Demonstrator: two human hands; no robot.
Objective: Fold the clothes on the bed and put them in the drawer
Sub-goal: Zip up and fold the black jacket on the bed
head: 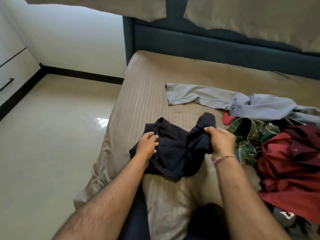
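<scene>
A dark navy garment (174, 149) lies crumpled near the front of the bed (143, 94), which has a tan striped sheet. My left hand (147, 144) rests on the garment's left part with fingers loosely curved over the cloth. My right hand (221, 141) grips a bunched fold of its right side, lifted a little off the sheet. To the right lies a pile: a green plaid shirt (249, 135), a dark red shirt (290, 163) and a grey long-sleeved top (225, 99) with one sleeve stretched left.
A dark blue padded headboard (207, 42) runs along the far side of the bed. Left of the bed is shiny beige floor (52, 135). White drawer fronts with a black handle (7, 84) stand at the far left edge.
</scene>
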